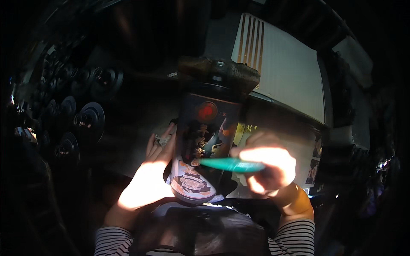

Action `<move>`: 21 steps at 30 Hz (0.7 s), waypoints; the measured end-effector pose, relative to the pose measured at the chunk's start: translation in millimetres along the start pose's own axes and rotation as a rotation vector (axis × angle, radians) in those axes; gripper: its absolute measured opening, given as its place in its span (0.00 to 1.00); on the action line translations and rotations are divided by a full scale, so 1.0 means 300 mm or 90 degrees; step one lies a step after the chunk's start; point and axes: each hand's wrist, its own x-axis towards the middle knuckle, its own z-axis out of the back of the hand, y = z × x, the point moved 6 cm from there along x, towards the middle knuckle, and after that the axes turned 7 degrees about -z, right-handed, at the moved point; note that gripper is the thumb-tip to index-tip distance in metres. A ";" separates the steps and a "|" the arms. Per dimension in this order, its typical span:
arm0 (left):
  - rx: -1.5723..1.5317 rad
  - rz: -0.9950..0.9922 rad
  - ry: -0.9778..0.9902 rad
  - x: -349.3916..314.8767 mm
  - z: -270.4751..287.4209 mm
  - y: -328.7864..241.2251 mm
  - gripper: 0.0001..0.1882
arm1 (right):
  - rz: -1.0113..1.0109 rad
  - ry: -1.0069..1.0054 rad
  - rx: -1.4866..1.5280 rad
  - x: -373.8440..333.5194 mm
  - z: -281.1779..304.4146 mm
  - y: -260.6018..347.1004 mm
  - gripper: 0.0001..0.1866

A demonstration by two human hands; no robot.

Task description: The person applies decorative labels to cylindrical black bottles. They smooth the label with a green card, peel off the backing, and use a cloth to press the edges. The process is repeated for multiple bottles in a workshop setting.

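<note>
A dark, decorated jar [200,128] with a red round emblem and a pale, brightly lit lower part leans toward me in the middle of the head view. My left hand [149,179] grips its left side, the palm near the base and the fingers reaching up along it. A small crumpled whitish thing [162,140] shows by those fingers; what it is I cannot make out. My right hand [269,164] pinches a green tapered tool [232,164], its narrow tip pointing left across the front of the jar. Motion and glare blur this hand, and the tip's contact is unclear.
Behind the jar's top lies a brown, irregular shape [245,77]. A white ribbed panel [286,64] with brown stripes stands at the far right, above a pale printed sheet [294,149]. Several dark round discs [89,120] line the left side. Surroundings are very dark.
</note>
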 end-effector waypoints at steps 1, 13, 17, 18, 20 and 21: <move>-0.044 0.042 -0.004 -0.009 0.015 -0.026 0.58 | -0.027 -0.195 -0.088 0.027 0.063 -0.073 0.21; -0.186 0.052 -0.053 -0.159 -0.011 0.037 0.44 | 0.036 -0.117 -0.397 0.197 -0.071 0.135 0.13; 0.035 -0.072 -0.052 -0.196 0.075 -0.030 0.51 | -0.175 0.498 0.057 -0.020 -0.304 0.242 0.09; -0.050 -0.025 -0.031 -0.178 0.067 -0.007 0.53 | -0.297 0.635 0.173 -0.078 -0.349 0.274 0.09; 0.058 -0.078 -0.041 -0.170 0.080 -0.026 0.59 | 0.077 0.268 0.053 -0.082 -0.241 0.332 0.10; 0.076 -0.082 -0.050 -0.161 0.086 -0.039 0.60 | -0.039 0.183 0.080 -0.044 -0.168 0.259 0.09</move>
